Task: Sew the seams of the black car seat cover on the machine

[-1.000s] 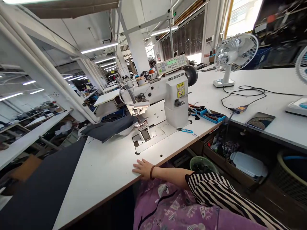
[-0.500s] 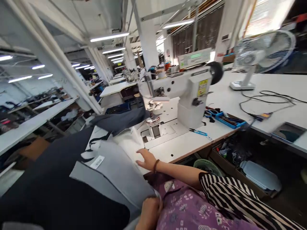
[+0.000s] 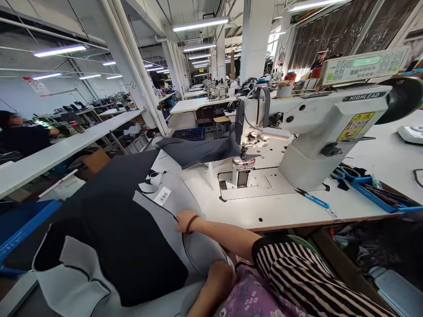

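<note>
A large garment piece of black and grey panels [image 3: 132,246] with a white barcode label [image 3: 162,196] lies over the table's left end and my lap. My right hand [image 3: 183,219], with a brown bracelet at the wrist, presses on the seam where black meets grey, its fingers curled into the cloth. My left hand [image 3: 220,276] is a closed fist on the grey edge of the same piece, low by my purple apron. The white sewing machine [image 3: 317,127] stands to the right of both hands.
A dark fabric piece [image 3: 198,149] lies left of the machine's needle post [image 3: 243,165]. Blue snips [image 3: 315,200] and a blue tray of tools [image 3: 373,191] sit on the white table [image 3: 280,211]. Another person [image 3: 20,132] works at a bench far left.
My view has swung left and down. The black and grey garment piece has come up onto the table and my lap; my right hand moved from the bare table onto it, and my left hand appeared.
</note>
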{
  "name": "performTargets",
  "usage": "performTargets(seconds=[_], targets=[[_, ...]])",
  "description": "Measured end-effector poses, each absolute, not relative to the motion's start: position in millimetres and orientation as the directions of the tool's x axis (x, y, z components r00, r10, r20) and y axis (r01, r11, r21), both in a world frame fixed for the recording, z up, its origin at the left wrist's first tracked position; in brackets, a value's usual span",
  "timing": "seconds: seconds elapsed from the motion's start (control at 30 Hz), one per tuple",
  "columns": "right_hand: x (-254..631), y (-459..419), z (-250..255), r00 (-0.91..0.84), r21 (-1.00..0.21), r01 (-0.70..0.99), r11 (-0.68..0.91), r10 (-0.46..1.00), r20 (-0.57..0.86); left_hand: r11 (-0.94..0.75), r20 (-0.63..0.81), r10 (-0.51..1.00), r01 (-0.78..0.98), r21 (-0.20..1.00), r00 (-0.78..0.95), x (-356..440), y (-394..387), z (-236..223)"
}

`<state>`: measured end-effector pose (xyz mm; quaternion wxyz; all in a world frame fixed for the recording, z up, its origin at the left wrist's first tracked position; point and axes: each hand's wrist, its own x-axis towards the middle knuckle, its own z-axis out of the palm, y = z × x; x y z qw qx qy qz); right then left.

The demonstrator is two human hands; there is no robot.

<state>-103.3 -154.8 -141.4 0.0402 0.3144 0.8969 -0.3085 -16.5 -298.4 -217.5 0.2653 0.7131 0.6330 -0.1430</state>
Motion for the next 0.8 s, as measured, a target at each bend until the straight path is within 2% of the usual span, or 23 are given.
performTargets(seconds=[0.13,0.23,0.37,0.5,0.6,0.7,0.8], targets=[[-48.2,-126.8,-135.6,-0.746,-0.719,0.594,0.361,0.583,-0.323,-0.047,-0.514,0.843,0.975,0.217,0.155,-14.9,-300.0,-216.7],[16.7,-106.4,-128.0,-0.653,-0.837,0.533,0.126,0.690,-0.312,-0.059,-0.505,0.843,0.966,0.253,0.184,-14.4,-299.4,-216.0],[114.7,-98.6,-128.1,-0.513,-0.912,0.405,-0.060,0.811,-0.281,-0.103,-0.509,0.816,0.934,0.342,0.276,-8.3,-297.5,-220.0],[200.3,-113.4,-145.8,-0.363,-0.932,0.320,-0.168,0.887,-0.285,-0.113,-0.524,0.780,0.900,0.422,0.344,-0.7,-292.2,-228.0],[239.5,-124.3,-156.2,-0.268,-0.917,0.329,-0.228,0.908,-0.322,-0.110,-0.502,0.784,0.878,0.465,0.365,-0.3,-289.5,-225.9],[244.1,-131.7,-154.6,-0.240,-0.919,0.326,-0.222,0.921,-0.308,-0.116,-0.465,0.795,0.849,0.515,0.391,-6.6,-293.3,-206.0],[216.8,-138.8,-138.5,-0.284,-0.937,0.307,-0.164,0.924,-0.255,-0.111,-0.421,0.812,0.814,0.570,0.405,-14.8,-301.5,-168.2]])
